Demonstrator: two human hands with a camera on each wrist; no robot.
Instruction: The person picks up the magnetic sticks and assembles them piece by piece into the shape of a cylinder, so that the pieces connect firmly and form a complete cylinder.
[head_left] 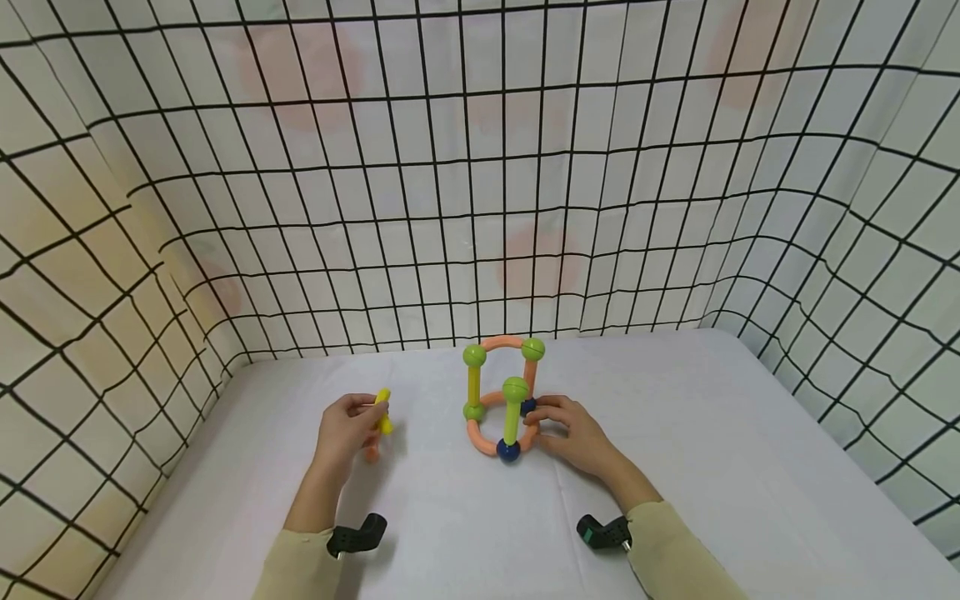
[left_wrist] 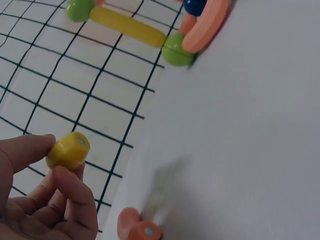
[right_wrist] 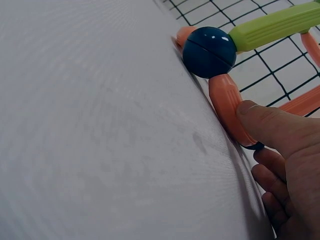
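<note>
My left hand pinches a short yellow rod between thumb and fingers, left of a ball-and-rod frame and held above the table. In the left wrist view, the yellow rod's near end shows a small metal-like disc. Close below that hand lies an orange piece. My right hand holds the frame's low right side, its thumb on a curved orange rod beside a dark blue ball. Upright rods stand on the frame's lower ring: yellow, light green and orange, each topped by a green ball.
A white cloth covers the table. Black-lined grid netting rises behind it and along both sides. On top of the frame, a curved orange rod links two green balls at the back.
</note>
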